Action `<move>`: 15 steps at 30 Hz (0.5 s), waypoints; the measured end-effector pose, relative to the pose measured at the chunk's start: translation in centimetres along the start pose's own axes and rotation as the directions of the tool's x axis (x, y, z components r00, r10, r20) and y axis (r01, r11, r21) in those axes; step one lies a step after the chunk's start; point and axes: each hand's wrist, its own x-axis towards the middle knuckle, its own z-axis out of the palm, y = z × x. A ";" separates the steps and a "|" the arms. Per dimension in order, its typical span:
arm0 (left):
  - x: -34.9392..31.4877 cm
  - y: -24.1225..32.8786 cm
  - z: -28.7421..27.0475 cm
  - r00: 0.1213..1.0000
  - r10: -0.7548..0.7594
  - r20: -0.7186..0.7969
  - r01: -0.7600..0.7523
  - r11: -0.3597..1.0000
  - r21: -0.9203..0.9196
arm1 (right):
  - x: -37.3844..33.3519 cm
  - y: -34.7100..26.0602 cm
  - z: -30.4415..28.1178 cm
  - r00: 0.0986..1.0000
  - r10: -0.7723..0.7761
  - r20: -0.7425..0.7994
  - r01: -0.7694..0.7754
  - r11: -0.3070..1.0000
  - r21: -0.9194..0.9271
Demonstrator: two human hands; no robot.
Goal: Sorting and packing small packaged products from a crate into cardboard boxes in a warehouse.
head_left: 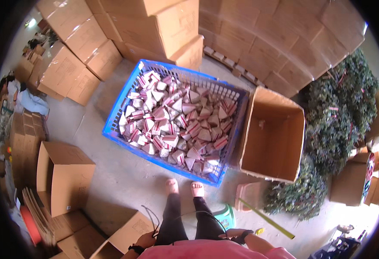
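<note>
My left hand (146,239), with a dark band at its wrist, is low beside my left thigh. Its fingers are closed on a thin black cord (156,219) that loops out ahead of them. At my right hip, my right hand (233,233) also closes on a black cord (211,214), which arcs across my dark trousers; finger detail is small. Before my feet stands a large blue plastic crate (168,168), full of small white wedge-shaped pieces with dark red stripes (171,113). An open cardboard carton (272,138) touches its right side.
Stacked cartons (176,30) rise behind the crate. Open cartons (66,177) stand at left. Leafy artificial greenery (336,112) is piled at right. A green stool (225,217), a pink stool (247,195) and a yellow-green strip (269,219) are near my right hand. Another person (30,99) is far left.
</note>
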 end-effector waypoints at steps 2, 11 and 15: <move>0.9 -0.9 -0.6 0.989 0.023 0.143 -0.027 0.999 0.024 | -0.4 0.0 1.6 0.996 -0.021 0.083 0.024 0.999 -0.037; 4.6 1.8 -9.3 0.898 -0.002 0.440 -0.154 0.935 0.320 | -3.4 -5.0 10.7 0.927 -0.212 -0.311 0.267 0.952 0.147; 5.2 1.0 -12.9 0.882 -0.057 0.468 -0.058 0.972 0.227 | -7.9 -7.8 13.1 0.893 -0.261 -0.366 0.345 0.919 0.188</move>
